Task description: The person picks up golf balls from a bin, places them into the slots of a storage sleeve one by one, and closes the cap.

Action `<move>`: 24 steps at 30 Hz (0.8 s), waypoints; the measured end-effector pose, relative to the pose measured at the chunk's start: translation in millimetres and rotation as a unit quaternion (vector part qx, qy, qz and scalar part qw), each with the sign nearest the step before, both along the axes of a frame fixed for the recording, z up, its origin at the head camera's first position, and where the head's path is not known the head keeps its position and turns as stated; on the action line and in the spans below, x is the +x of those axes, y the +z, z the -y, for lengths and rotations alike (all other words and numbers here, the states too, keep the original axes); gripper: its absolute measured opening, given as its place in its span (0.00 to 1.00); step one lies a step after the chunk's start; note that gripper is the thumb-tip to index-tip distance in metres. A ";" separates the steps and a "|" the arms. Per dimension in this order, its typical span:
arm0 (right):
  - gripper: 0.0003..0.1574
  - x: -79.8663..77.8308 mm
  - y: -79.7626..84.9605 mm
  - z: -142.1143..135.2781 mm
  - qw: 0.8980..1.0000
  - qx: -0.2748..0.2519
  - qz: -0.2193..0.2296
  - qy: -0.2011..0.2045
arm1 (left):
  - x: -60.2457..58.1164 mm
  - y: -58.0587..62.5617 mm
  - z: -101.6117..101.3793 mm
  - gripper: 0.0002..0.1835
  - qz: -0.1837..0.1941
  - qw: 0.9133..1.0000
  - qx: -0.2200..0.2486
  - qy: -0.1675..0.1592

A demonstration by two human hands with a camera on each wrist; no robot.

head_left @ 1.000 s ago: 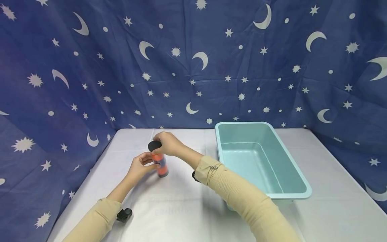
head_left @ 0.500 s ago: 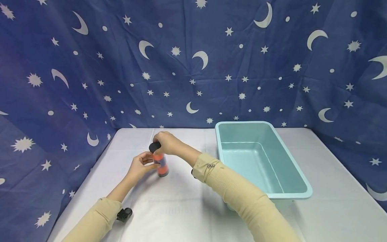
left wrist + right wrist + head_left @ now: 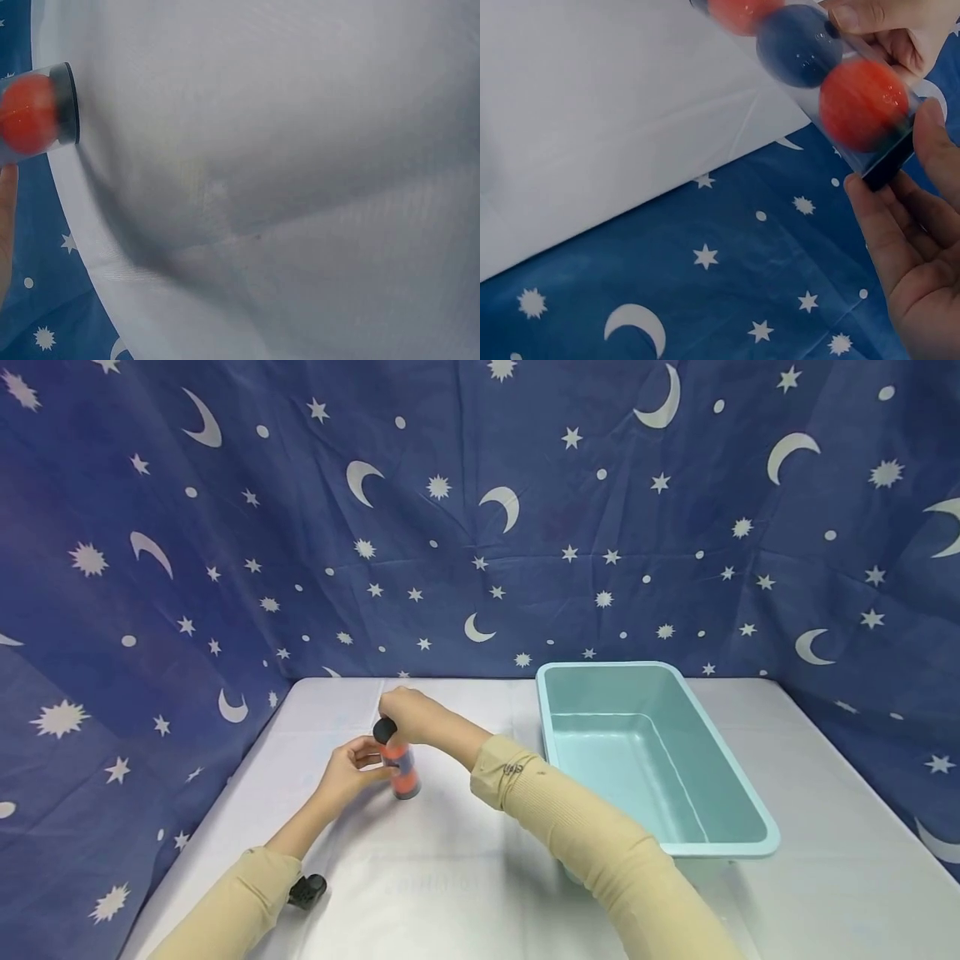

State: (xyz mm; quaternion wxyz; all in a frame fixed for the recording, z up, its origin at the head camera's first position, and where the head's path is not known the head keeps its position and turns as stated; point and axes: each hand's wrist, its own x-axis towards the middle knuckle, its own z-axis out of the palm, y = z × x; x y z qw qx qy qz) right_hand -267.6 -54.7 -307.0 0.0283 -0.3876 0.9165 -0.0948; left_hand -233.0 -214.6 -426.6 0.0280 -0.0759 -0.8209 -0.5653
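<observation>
A clear tube (image 3: 403, 764) holding orange balls (image 3: 864, 105) and a dark blue ball (image 3: 799, 46) stands nearly upright over the left part of the table. My left hand (image 3: 351, 772) holds its middle between thumb and fingers. At the top, my right hand (image 3: 414, 717) pinches the black cap (image 3: 385, 730). Thumb and fingertips lie on opposite sides of that cap in the right wrist view. The left wrist view catches the tube's dark lower end (image 3: 66, 103) close to the white cloth; whether it touches is unclear.
A light blue plastic basin (image 3: 731, 760) sits on the right of the white-covered table (image 3: 450, 893), beside my right forearm. Blue cloth (image 3: 450, 527) with moons and stars hangs behind and at the sides. A black wrist camera (image 3: 307, 891) shows at my left sleeve.
My right hand has turned on the cap, its wrist shifting slightly left. The tube's top has dipped a little. My left hand keeps its hold in the same place.
</observation>
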 end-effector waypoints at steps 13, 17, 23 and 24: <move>0.19 -4.3 7.0 5.9 0.997 0.064 -0.007 0.039 | 2.9 -1.9 0.9 0.24 -0.005 1.000 0.021 -0.003; 0.18 -4.5 4.1 4.8 0.998 0.047 -0.010 0.044 | 5.0 -3.5 0.8 0.23 -0.011 0.999 0.034 0.001; 0.23 -4.3 4.4 -0.5 0.998 0.035 0.013 0.042 | 5.2 -2.3 -2.3 0.27 -0.013 1.000 0.028 0.001; 0.27 -4.4 5.1 -2.4 0.998 0.038 0.022 0.043 | 5.4 -1.4 -2.7 0.27 -0.012 1.000 0.024 0.001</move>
